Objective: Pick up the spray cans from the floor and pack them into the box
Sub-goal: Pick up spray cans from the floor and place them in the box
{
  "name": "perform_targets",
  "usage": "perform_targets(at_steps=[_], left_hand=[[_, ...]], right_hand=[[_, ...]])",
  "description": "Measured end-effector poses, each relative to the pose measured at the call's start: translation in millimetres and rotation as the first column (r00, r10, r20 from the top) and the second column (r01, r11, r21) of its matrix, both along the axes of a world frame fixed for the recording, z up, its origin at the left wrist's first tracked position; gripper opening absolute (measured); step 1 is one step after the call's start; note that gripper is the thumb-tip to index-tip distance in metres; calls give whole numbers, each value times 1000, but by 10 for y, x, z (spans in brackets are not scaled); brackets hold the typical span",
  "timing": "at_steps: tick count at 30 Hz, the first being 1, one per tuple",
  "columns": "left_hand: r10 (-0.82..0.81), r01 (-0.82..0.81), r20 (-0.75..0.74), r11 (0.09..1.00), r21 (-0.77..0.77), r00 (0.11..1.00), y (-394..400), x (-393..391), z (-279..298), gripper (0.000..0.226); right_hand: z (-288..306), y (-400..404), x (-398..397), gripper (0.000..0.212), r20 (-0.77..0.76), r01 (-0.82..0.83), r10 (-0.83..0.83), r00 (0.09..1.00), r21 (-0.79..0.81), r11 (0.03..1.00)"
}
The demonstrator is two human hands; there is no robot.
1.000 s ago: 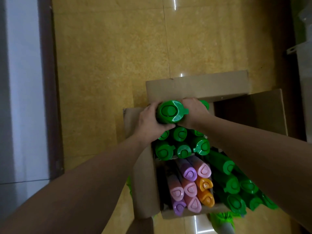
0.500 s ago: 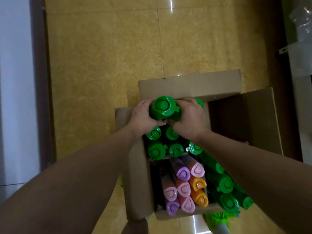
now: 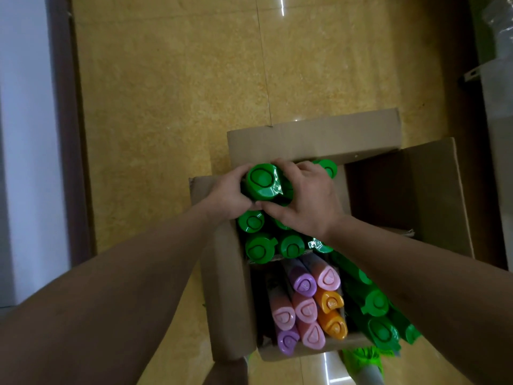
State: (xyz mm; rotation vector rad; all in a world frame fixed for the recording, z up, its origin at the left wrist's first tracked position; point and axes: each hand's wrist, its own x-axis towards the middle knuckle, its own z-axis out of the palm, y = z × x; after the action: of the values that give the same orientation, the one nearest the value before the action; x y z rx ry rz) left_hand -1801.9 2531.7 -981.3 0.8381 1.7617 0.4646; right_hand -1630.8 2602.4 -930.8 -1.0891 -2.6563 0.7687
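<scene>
An open cardboard box (image 3: 227, 287) stands on the yellow floor. A green spray can (image 3: 262, 182) is upright at the box's far left corner, cap toward me. My left hand (image 3: 226, 197) grips it from the left and my right hand (image 3: 304, 200) curls round it from the right. More green cans (image 3: 259, 248) stand packed just below it. Pink, purple and orange cans (image 3: 305, 307) fill the near part of the box. Other green cans (image 3: 377, 304) lean along the right, partly hidden by my right forearm.
The box's far flap (image 3: 313, 137) and right flap (image 3: 433, 190) stand open, with a dark unfilled space inside at the right. A bright green object (image 3: 361, 359) lies on the floor below the box. A dark wall strip runs down the left.
My right hand has slid further over the held green can, covering more of its right side. Both hands and the can stay at the box's far left corner.
</scene>
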Motion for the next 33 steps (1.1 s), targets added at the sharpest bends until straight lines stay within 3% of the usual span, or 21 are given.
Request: perform_targets(at_steps=[4, 11, 18, 22, 27, 33], left_hand=[[35, -36, 50, 999, 12, 998, -19, -57, 127, 104], [-54, 49, 92, 997, 62, 994, 59, -288, 390, 78], [-139, 136, 163, 990, 30, 977, 251, -440, 483, 69], [-194, 196, 180, 981, 10, 964, 348, -553, 572, 76], [-207, 205, 192, 978, 32, 959, 421, -584, 708, 55], [-217, 214, 184, 976, 40, 959, 519, -568, 802, 53]], right_hand=[[-11, -90, 0, 75, -89, 30, -25, 996, 51, 998], [128, -137, -103, 75, -242, 94, -78, 967, 53, 994], [233, -164, -241, 74, -285, 188, -213, 934, -112, 976], [269, -139, -330, 74, -344, 208, -236, 909, -118, 971], [361, -93, -385, 75, -383, 237, -277, 881, -149, 960], [408, -33, -381, 79, -393, 289, -334, 857, -171, 942]])
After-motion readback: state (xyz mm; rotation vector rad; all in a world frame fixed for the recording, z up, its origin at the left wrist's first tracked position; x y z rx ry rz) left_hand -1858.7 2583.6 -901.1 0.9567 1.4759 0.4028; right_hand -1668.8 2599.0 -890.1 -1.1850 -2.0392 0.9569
